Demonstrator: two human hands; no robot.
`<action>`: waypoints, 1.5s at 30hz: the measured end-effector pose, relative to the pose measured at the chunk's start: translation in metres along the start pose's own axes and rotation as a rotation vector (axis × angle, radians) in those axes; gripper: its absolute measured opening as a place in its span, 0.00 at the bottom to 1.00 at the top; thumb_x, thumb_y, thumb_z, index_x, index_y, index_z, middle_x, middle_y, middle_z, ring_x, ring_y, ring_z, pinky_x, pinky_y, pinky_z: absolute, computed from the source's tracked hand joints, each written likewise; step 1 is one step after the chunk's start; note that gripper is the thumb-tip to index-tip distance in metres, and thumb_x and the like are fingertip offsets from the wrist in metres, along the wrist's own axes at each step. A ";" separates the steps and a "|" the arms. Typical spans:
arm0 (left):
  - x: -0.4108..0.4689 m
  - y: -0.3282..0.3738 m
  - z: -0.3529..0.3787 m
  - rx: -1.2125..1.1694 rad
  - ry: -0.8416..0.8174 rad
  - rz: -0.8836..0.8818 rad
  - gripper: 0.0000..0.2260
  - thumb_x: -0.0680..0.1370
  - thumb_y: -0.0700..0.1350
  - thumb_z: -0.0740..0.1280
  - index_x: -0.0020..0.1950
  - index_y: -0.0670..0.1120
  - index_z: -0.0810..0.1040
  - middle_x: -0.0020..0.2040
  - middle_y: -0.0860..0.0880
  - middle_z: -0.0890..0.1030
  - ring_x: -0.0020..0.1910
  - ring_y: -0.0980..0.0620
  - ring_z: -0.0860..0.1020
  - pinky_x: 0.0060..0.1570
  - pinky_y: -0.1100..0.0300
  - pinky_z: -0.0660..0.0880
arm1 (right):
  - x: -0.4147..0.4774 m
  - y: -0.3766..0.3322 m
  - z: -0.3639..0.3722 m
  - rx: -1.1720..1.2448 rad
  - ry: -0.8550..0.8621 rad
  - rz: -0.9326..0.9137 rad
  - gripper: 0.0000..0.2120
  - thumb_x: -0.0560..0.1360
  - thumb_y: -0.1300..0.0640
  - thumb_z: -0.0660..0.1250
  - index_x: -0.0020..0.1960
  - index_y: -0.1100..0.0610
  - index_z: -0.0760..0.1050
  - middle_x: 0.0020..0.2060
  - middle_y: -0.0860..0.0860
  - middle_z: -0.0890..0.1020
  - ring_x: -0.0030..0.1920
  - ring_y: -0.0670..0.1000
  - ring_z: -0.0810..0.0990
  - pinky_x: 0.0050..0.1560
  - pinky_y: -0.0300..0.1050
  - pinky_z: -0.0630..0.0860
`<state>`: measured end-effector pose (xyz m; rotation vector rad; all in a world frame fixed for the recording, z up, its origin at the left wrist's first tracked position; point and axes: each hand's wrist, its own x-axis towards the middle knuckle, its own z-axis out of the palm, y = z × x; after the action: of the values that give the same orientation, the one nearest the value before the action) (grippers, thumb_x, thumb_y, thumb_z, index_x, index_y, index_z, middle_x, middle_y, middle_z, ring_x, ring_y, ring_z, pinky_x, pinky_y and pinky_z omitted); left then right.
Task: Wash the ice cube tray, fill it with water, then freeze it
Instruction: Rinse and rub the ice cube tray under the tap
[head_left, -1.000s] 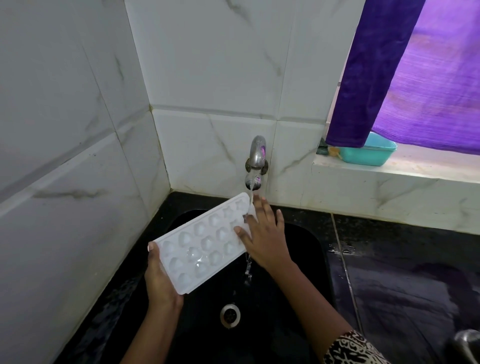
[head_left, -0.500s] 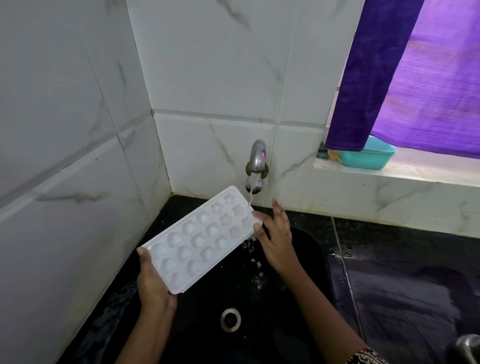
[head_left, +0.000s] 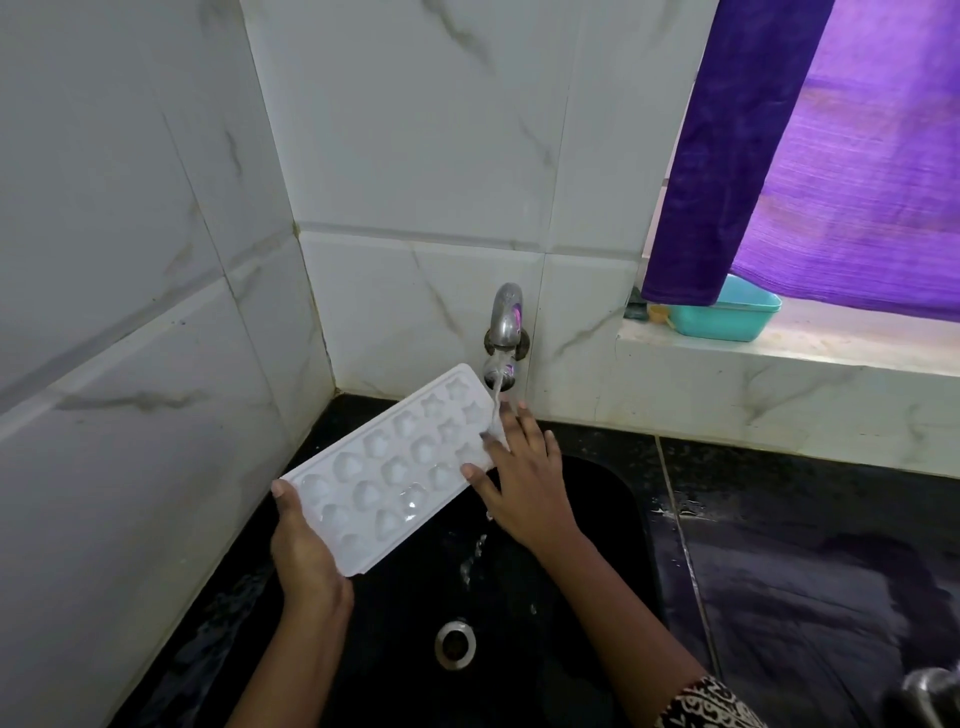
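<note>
A white ice cube tray (head_left: 395, 467) with shaped cells is held tilted over the black sink (head_left: 597, 519), its far end just under the metal tap (head_left: 504, 332). A thin stream of water runs from the tap onto the tray's far right corner and drips off into the sink. My left hand (head_left: 304, 551) grips the tray's near end from below, thumb on the rim. My right hand (head_left: 524, 478) lies flat against the tray's right edge with its fingers spread, in the water stream.
White marble-look tiled walls close in on the left and behind. The round drain (head_left: 455, 643) sits in the sink bottom. A wet black counter (head_left: 805, 545) extends right. A teal tub (head_left: 724, 317) stands on the window ledge under a purple curtain (head_left: 831, 156).
The tray has shifted slightly left and up under the tap. My right hand lifted off the cells for a moment, then came back to the tray's right edge.
</note>
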<state>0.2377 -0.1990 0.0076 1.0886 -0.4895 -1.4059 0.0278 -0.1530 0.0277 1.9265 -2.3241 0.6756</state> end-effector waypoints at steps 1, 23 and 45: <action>0.002 0.003 0.000 0.002 0.051 0.024 0.21 0.75 0.68 0.63 0.51 0.52 0.80 0.46 0.55 0.86 0.45 0.54 0.85 0.44 0.55 0.79 | 0.001 0.002 -0.001 0.007 -0.015 -0.023 0.23 0.78 0.38 0.53 0.65 0.49 0.72 0.77 0.49 0.50 0.76 0.50 0.42 0.73 0.59 0.45; -0.006 -0.008 0.006 0.097 0.144 0.079 0.21 0.77 0.66 0.61 0.54 0.50 0.79 0.46 0.54 0.83 0.42 0.57 0.83 0.38 0.61 0.78 | 0.005 0.011 -0.004 -0.079 -0.066 0.076 0.21 0.73 0.34 0.60 0.60 0.45 0.75 0.77 0.49 0.43 0.76 0.51 0.36 0.71 0.61 0.37; -0.015 -0.016 0.004 0.066 0.149 0.050 0.25 0.77 0.67 0.60 0.59 0.47 0.78 0.51 0.50 0.83 0.47 0.52 0.83 0.41 0.58 0.79 | -0.002 0.009 0.006 -0.117 -0.039 0.040 0.22 0.76 0.39 0.59 0.65 0.47 0.72 0.76 0.49 0.37 0.76 0.52 0.35 0.71 0.62 0.39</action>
<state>0.2235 -0.1832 0.0010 1.2167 -0.4546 -1.2619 0.0205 -0.1523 0.0191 1.8647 -2.3724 0.4968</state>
